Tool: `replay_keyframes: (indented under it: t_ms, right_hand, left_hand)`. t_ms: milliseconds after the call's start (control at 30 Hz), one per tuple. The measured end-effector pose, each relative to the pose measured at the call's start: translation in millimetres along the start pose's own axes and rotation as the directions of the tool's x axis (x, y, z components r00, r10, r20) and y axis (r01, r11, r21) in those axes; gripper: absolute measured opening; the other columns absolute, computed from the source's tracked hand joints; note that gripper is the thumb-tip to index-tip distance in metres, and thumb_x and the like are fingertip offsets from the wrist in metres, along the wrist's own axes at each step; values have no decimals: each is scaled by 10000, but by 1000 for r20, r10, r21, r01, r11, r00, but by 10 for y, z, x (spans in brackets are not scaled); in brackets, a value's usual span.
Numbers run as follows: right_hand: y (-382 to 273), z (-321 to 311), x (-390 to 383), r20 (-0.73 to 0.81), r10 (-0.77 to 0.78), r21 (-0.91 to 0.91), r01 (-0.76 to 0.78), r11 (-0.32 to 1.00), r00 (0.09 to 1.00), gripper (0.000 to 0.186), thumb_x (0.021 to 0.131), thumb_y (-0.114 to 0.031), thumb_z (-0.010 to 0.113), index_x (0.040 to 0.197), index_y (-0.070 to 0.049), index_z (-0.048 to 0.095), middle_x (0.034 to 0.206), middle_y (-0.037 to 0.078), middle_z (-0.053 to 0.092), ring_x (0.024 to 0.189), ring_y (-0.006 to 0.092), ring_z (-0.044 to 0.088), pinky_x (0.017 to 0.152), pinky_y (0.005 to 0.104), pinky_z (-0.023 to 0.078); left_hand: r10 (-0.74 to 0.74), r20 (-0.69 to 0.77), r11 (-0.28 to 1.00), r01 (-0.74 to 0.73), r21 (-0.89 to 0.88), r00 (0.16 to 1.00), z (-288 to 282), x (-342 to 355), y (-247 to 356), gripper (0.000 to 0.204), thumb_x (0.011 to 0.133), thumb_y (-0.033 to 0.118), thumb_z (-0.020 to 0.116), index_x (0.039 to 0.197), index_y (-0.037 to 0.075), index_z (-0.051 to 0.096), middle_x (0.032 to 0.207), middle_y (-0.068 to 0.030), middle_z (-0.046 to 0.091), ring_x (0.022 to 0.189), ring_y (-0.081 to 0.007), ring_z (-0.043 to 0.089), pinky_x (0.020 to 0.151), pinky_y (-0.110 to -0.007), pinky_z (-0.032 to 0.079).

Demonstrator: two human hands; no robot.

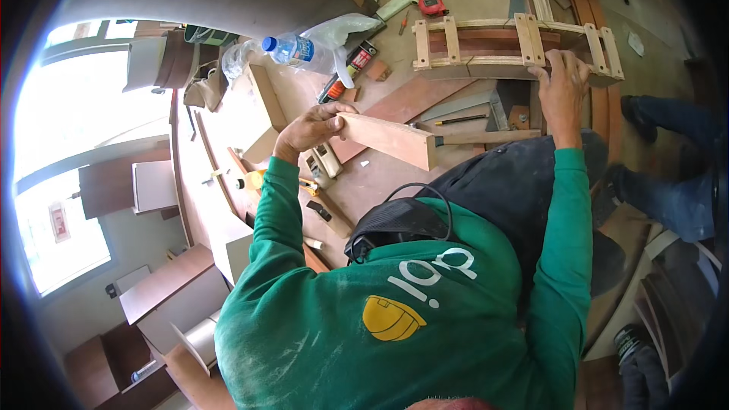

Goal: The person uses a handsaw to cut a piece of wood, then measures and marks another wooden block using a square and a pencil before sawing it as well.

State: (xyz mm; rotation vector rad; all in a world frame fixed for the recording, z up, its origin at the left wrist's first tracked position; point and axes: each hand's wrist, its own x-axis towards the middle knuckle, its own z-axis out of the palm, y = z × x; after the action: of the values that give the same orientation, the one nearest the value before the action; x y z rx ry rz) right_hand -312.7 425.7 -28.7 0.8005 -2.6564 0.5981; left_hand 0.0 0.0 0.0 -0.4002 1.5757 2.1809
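Note:
My left hand [313, 127] grips one end of a pale wooden block [389, 141], thumb on top, and holds it out over the work surface. Its far end slants to the right, close to a wooden tool handle [490, 137]. Farther right, my right hand [563, 80] is closed on the near edge of a curved wooden frame [486, 70], close to its right end. Short pale slats [529, 39] with dark holes cross the frame in several places. Part of my right hand's grip is hidden behind its fingers.
Ahead lie a water bottle [300, 53], a tube [347, 70], a red tape measure [432, 5] and reddish boards [410, 115]. A wooden hand plane [324, 165] sits below my left hand. Another person's legs [668, 201] are at right; a bare forearm [196, 381] shows lower left.

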Motion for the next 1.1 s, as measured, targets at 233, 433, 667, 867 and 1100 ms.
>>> replay_keyframes:
  t_ms: [233, 433, 667, 867, 1100]
  right_hand:
    - [50, -6, -22, -29, 0, 14, 0, 1000, 1000, 329, 951, -292, 806, 1190, -125, 653, 1211, 62, 636, 1248, 362, 562, 993, 574, 513]
    - [-3, -12, -3, -24, 12, 28, -11, 1000, 1000, 312, 948, -274, 808, 1179, -136, 649, 1204, 55, 631, 1254, 355, 557, 1000, 576, 509]
    - [30, -14, -20, -41, 4, 30, -2, 1000, 999, 300, 957, -269, 797, 1180, -136, 646, 1207, 57, 630, 1263, 361, 548, 1006, 577, 500]
    - [-14, -30, -12, 2, 44, 44, -44, 998, 999, 293, 970, -288, 781, 1178, -131, 646, 1214, 56, 630, 1273, 362, 538, 999, 575, 496]
    - [1, -35, -5, 12, 42, 33, -42, 999, 999, 295, 965, -288, 786, 1178, -132, 655, 1211, 56, 634, 1269, 364, 538, 1001, 579, 491]
  left_hand:
    - [48, 78, 995, -41, -93, 996, 52, 118, -17, 404, 1064, 229, 729, 1384, -6, 654, 1212, -55, 711, 1073, -163, 687, 919, -312, 575]
    - [93, 100, 987, -78, -143, 991, 45, 174, -28, 436, 1029, 248, 773, 1367, -7, 667, 1183, -60, 723, 1020, -162, 706, 880, -304, 574]
    - [77, 44, 986, -70, -152, 996, 31, 181, 42, 407, 1014, 236, 790, 1325, -10, 696, 1101, -45, 737, 984, -164, 707, 881, -308, 569]
    - [133, 97, 946, -97, -310, 986, -97, 198, -85, 393, 988, 165, 808, 1343, 31, 705, 1287, -56, 680, 1148, -203, 706, 1041, -356, 556]
    - [184, 48, 958, -168, -231, 982, -207, 206, -194, 309, 1020, 167, 734, 1305, 50, 713, 1216, -127, 717, 1030, -323, 712, 933, -477, 592]
